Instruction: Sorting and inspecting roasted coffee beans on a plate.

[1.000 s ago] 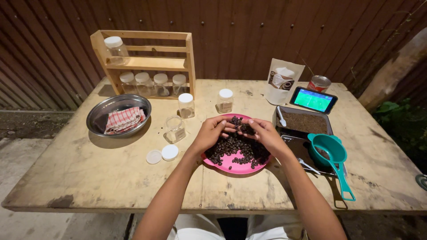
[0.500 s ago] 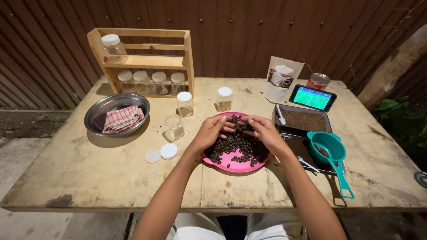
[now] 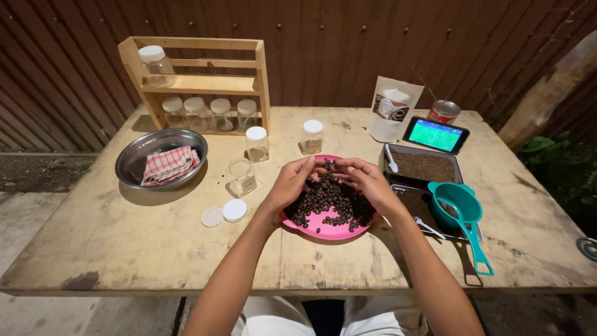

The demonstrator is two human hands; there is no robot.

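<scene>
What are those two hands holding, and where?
Both the left hand and right hand pinch dark beans at their fingertips, above the pink plate.

Both bare forearms reach forward from the bottom edge of the view and converge toward the middle. The left hand (image 3: 291, 182) is turned palm inward, its fingers curled and bunched together, the fingertips meeting the thumb near the top of the hand. The right hand (image 3: 368, 178) mirrors it, palm facing left and slightly down, fingers bent and pinched loosely. The fingertips of the two hands lie just beside each other, almost touching. Both wrists are held roughly straight, and the elbows spread outward toward the body.
</scene>
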